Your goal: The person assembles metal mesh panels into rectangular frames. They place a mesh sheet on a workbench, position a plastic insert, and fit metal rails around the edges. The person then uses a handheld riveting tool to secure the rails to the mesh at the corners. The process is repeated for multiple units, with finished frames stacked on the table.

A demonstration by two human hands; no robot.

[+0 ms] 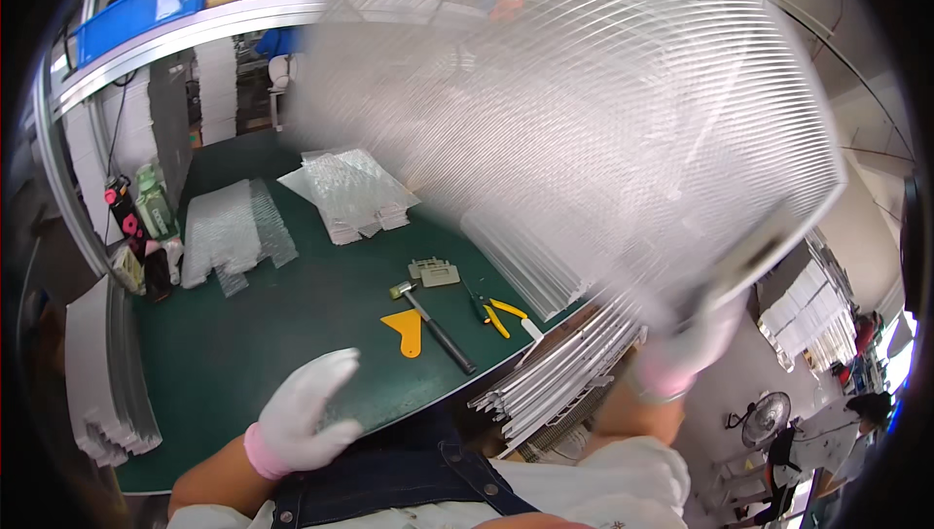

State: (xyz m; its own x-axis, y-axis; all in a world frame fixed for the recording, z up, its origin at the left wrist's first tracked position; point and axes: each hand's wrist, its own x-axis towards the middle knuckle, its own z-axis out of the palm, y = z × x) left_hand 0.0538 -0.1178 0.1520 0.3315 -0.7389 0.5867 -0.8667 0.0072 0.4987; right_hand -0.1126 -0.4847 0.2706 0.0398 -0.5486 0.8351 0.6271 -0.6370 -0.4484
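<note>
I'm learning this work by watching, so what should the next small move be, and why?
Probably bring the left hand up to steady the free side of the clear ribbed sheet: the sheet is large and raised, and only the right hand appears to grip it, near one edge, while the left is empty by the near edge of the green table.
</note>
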